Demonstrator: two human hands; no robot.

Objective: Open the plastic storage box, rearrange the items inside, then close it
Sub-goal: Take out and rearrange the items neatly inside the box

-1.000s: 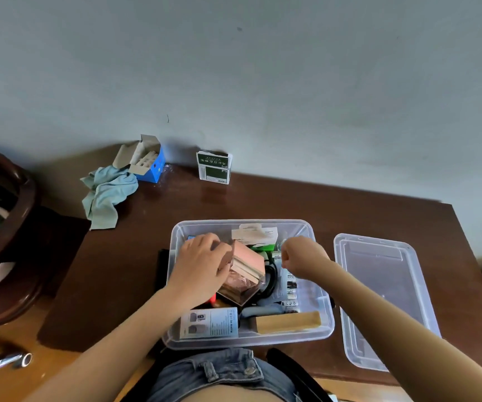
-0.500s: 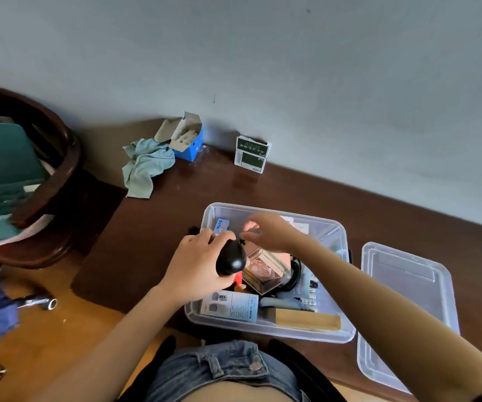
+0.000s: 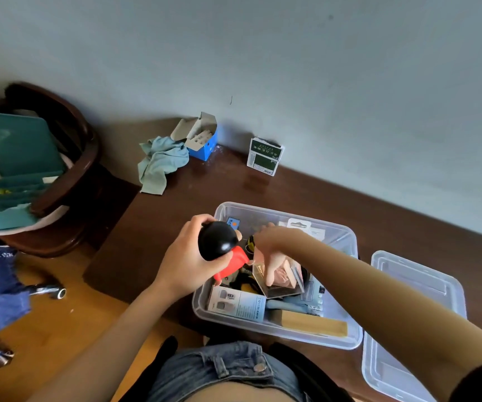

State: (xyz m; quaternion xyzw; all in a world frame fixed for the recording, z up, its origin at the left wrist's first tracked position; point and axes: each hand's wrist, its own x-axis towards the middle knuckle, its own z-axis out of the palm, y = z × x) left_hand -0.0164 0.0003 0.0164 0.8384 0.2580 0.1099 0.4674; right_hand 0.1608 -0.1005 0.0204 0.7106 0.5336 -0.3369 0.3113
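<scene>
The clear plastic storage box [image 3: 347,338] stands open on the dark wooden table, with several items inside. Its lid [image 3: 448,285] lies flat to the right. My left hand [image 3: 187,262] grips a toy figure with a black head and red shirt [image 3: 219,242] above the box's left edge. My right hand [image 3: 274,256] reaches down into the box and touches a pinkish transparent case [image 3: 286,282]; its fingers point downward. A leaflet [image 3: 239,306] and a wooden block [image 3: 312,323] lie along the box's near wall.
At the back of the table sit a blue carton [image 3: 202,140], a teal cloth [image 3: 161,163] and a green-and-white packet [image 3: 264,156]. A dark wooden chair [image 3: 68,169] with teal items stands left. Metal parts [image 3: 48,291] lie on the floor.
My left hand has lifted the black-headed figure out of the box toward its left edge. My right hand moved left and reached down onto the pinkish case. The view swung left.
</scene>
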